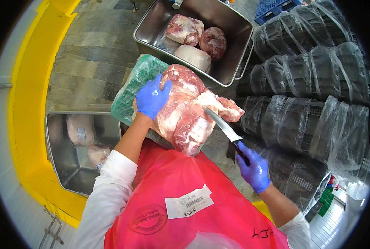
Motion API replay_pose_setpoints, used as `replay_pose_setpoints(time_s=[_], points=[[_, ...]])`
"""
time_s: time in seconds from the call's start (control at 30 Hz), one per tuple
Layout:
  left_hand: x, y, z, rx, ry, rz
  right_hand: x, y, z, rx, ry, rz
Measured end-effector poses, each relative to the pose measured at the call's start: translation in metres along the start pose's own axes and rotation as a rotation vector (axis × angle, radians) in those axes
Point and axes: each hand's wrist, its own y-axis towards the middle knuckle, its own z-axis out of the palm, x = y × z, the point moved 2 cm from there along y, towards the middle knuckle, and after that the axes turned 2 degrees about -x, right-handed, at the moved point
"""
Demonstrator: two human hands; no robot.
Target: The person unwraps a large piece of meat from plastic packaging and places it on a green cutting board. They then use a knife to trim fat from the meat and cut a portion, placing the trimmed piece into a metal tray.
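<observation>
Left hand (152, 97), in a blue glove, lies on the upper left of a large raw meat cut (187, 118), its fingers bent down over the surface and slightly spread; right hand (253, 168), likewise gloved, has its fingers closed around the dark handle of a knife (225, 126); the blade points up and left, its tip at a pale flap on the cut's right side; depth of entry, if any, cannot be told; the cut sits in front of the red apron (185, 178), its left part over a green plastic-covered support (124, 97); beyond it, an upper steel bin (232, 31) contains three meat pieces (185, 30); a lower steel bin (73, 166), at left, contains wrapped pieces (80, 128); plastic-draped black crates (309, 74) stand at right.
</observation>
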Motion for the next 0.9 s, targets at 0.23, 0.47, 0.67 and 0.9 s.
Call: replay_pose_setpoints(time_s=[0.23, 0.47, 0.67, 0.9], points=[[-0.005, 0.001, -0.007, 0.076, 0.072, -0.100, -0.073, -0.052, 0.121, -0.207, 0.129, -0.033], [-0.008, 0.000, -0.009, 0.008, 0.041, -0.104, -0.094, -0.056, 0.176, -0.326, 0.188, -0.053], [0.004, -0.001, -0.002, -0.052, 0.014, -0.115, -0.062, -0.052, 0.083, -0.178, 0.213, -0.003], [0.004, 0.002, -0.002, -0.041, -0.002, -0.108, 0.003, -0.040, -0.055, 0.021, 0.010, 0.020]])
